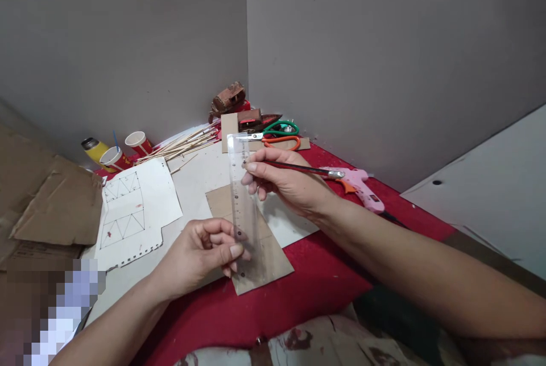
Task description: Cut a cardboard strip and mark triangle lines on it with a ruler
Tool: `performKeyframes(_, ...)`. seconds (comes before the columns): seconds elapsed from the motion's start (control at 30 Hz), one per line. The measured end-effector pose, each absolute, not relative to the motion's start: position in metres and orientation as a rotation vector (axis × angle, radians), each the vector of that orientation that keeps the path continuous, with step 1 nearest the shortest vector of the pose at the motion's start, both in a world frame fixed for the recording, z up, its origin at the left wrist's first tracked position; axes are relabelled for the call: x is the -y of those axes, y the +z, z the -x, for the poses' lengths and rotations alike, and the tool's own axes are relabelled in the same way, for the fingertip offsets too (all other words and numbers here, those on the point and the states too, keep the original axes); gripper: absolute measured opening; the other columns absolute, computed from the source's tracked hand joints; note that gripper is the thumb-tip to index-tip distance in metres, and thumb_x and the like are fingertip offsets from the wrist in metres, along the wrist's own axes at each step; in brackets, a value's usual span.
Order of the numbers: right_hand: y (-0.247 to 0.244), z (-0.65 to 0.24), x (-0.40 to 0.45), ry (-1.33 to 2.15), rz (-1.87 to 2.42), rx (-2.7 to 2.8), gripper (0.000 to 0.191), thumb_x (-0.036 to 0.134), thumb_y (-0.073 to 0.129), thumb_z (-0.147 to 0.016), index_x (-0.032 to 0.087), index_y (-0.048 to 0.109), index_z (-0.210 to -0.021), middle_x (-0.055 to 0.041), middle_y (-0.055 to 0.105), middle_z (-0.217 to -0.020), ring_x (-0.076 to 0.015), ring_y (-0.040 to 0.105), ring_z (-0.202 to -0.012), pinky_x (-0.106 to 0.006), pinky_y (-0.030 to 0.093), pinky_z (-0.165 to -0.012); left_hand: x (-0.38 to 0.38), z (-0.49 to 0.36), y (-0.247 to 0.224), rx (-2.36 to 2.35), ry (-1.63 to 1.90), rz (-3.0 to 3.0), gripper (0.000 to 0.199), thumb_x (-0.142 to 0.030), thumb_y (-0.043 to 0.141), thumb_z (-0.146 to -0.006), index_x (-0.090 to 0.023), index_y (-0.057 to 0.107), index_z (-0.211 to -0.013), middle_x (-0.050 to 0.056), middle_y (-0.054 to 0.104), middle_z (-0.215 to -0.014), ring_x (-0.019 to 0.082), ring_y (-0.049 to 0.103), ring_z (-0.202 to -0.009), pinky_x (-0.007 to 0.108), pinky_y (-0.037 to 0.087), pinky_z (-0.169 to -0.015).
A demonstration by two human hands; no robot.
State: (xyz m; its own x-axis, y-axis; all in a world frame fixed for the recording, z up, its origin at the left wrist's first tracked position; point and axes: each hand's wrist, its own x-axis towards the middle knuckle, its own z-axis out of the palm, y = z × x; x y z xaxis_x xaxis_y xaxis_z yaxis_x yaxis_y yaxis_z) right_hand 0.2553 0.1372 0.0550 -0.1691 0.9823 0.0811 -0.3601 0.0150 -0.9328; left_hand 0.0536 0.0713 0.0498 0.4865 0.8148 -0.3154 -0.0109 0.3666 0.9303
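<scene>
A clear ruler (239,201) is held up above a piece of brown cardboard (273,258). Near its lower end, my left hand (213,246) pinches it between thumb and fingers. The upper part of the ruler is gripped by my right hand (277,175), which also has a dark pencil (298,167) lying across it, its metal end pointing right. Faint lines show on the cardboard. Left of my left hand lies a torn paper sheet (153,201) with drawn triangles.
Scissors (281,141), wooden sticks (187,143) and brown leather items (230,98) lie at the back. Two cups (139,143) (114,159) and a yellow bottle (95,149) stand back left. A pink glue gun (362,186) is on the right, folded cardboard (60,201) on the left.
</scene>
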Motion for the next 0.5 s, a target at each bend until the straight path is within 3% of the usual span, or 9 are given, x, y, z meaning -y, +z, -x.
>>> performKeyframes(0.17, 0.049, -0.251, -0.132, 1.553, 0.773, 1.202, 0.026, 0.040, 0.078, -0.076, 0.018, 0.066, -0.081, 0.0004, 0.071, -0.069, -0.0101, 0.064, -0.055, -0.019, 0.051, -0.049, -0.076, -0.054, 0.049, -0.982, 0.798, -1.074, 0.036, -0.038, 0.089, -0.070, -0.014, 0.065, -0.081, 0.004, 0.074, -0.068, 0.010, 0.061, -0.053, 0.020, 0.049, -0.053)
performKeyframes(0.33, 0.041, -0.248, -0.116, 1.555, 0.831, 1.488, 0.019, 0.031, 0.075, -0.079, 0.017, 0.068, -0.089, 0.0011, 0.067, -0.071, -0.0106, 0.060, -0.061, -0.021, 0.048, -0.058, -0.085, -0.055, 0.043, -1.021, 0.950, -1.063, 0.040, -0.041, 0.089, -0.068, -0.016, 0.060, -0.078, 0.002, 0.070, -0.061, 0.012, 0.062, -0.055, 0.022, 0.051, -0.057)
performKeyframes(0.5, 0.033, -0.256, -0.120, 1.414, 0.845, 1.710, 0.016, 0.028, 0.064, -0.087, 0.015, 0.068, -0.098, -0.0015, 0.065, -0.078, -0.0126, 0.058, -0.067, -0.023, 0.046, -0.062, -0.078, -0.047, 0.048, -1.095, 0.753, -1.238, 0.037, -0.050, 0.078, -0.078, -0.016, 0.063, -0.075, 0.005, 0.071, -0.067, 0.014, 0.063, -0.059, 0.026, 0.051, -0.061)
